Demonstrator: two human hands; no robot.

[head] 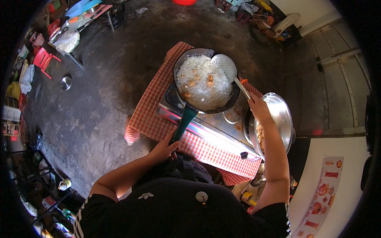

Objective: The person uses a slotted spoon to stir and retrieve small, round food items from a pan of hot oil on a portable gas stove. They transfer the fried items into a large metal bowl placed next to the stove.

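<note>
My left hand (167, 148) grips the dark green handle (185, 123) of a wok (177, 89) on the left side of a two-burner gas stove (205, 126). Foaming oil (198, 80) bubbles thickly in the wok, and a few browned food pieces (210, 79) show through the foam. In my right hand (258, 107) is the handle of a perforated metal skimmer (225, 66). Its round head lies over the wok's right rim and looks bare. Under my right forearm, a large metal basin (278, 110) stands on the stove's right side, with brown food bits (260, 135) partly visible inside.
A red-and-white checked cloth (151, 110) covers the table beneath the stove. A stove knob (244, 155) sits near my right elbow. Bottles (248, 197) stand low at my right. On the concrete floor to the left are a metal lid (66, 83) and a red chair (44, 61).
</note>
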